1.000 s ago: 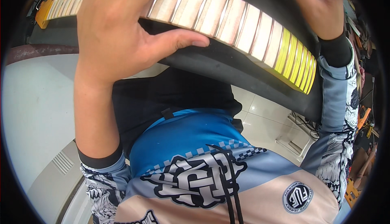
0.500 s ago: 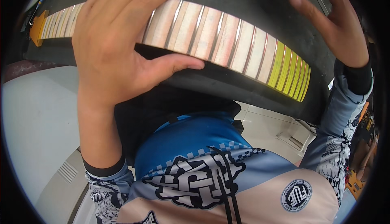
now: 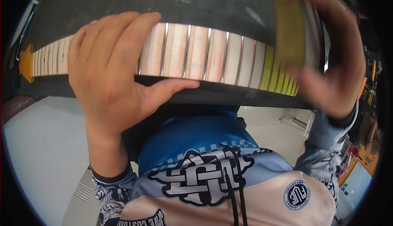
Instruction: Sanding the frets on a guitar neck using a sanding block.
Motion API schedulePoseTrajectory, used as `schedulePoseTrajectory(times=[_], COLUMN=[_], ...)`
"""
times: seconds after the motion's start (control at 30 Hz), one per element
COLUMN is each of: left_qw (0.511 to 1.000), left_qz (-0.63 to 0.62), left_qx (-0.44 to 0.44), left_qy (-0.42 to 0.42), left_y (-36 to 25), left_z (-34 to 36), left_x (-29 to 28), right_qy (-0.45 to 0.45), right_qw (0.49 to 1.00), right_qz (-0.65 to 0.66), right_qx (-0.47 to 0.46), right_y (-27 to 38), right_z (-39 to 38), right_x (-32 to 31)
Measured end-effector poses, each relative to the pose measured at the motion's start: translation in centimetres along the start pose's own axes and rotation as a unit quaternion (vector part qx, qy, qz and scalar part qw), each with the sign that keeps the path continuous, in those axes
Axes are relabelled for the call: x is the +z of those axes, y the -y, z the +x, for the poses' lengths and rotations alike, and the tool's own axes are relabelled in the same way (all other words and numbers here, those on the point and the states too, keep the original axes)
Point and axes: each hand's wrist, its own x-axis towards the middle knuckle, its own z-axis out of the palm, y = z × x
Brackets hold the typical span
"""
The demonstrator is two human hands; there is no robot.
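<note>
A guitar neck (image 3: 196, 52) lies across the dark work surface, its metal frets showing between strips of pale masking tape and, toward the right end, yellow tape. My left hand (image 3: 108, 70) is wrapped over the neck left of its middle, fingers along the far edge and thumb along the near one. An orange-brown headstock (image 3: 26, 63) ends the neck at the left. In my right hand (image 3: 335, 74), blurred by motion, is a yellowish block (image 3: 290, 25) with a greyish side. The block overlaps the yellow-taped end; whether it touches the frets I cannot tell.
The dark work surface (image 3: 135, 1) with pale smudges extends behind the neck. A blue pen-like tool (image 3: 28, 26) lies at the far left. Below left is a white rounded panel (image 3: 45, 136). Tools and an orange piece (image 3: 362, 160) crowd the right rim.
My right hand has brought the block down and nearer, over the neck's right end. The neck and my left hand on it sit lower in the picture and more level.
</note>
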Motion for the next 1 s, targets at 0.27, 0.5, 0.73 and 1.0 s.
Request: schedulePoseTrajectory(times=[0.27,0.5,0.73,1.0], left_qw=[0.999,0.998,0.997,0.999], left_qz=[0.001,-0.05,-0.049,-0.034], left_qx=[-0.032,0.005,0.007,0.013], left_qy=[0.032,0.049,0.059,0.031], left_y=[0.3,1.2,0.7,0.5], left_z=[0.1,-1.4,-2.3,-2.8], left_x=[-0.7,-3.3,-3.7,-3.3], right_qy=[-0.039,-0.147,-0.087,-0.092], right_qw=[0.986,0.937,0.953,0.966], right_qz=[0.03,0.142,0.035,-0.088], right_qx=[0.158,0.282,0.289,0.224], right_y=[10.8,18.0,20.2,20.0], right_z=[-2.5,-3.4,-5.2,-3.3], right_x=[4.3,5.0,5.3,4.9])
